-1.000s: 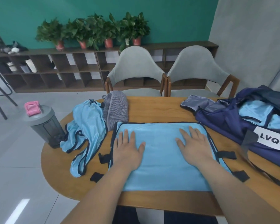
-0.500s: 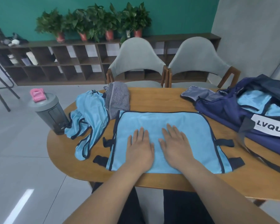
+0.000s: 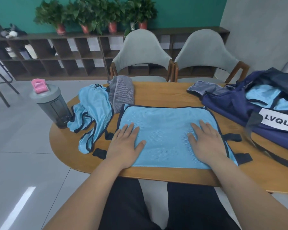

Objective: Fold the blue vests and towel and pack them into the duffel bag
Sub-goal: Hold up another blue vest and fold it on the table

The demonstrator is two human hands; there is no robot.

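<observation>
Left hand (image 3: 125,144) and right hand (image 3: 206,144) are both lying flat, fingers straight and slightly spread, palms pressing down on the folded vest (image 3: 165,128). They are gripping nothing and sitting well apart, one toward each side edge.

The vest is lying as a smooth, roughly rectangular panel of light-blue mesh with dark navy piping, and short black tabs are sticking out at both sides. It is resting on the near half of the oval wooden table (image 3: 165,92).

Just left of it, a second blue vest (image 3: 93,112) is sitting in a crumpled, loopy heap. A grey striped towel (image 3: 122,94) is bunching up beside that heap, at the folded vest's far left corner.

On the right, the navy duffel bag (image 3: 231,108) is gaping open, with glossy blue fabric showing inside.

A grey shaker bottle (image 3: 51,106) with a pink cap is standing upright at the table's left rim.
</observation>
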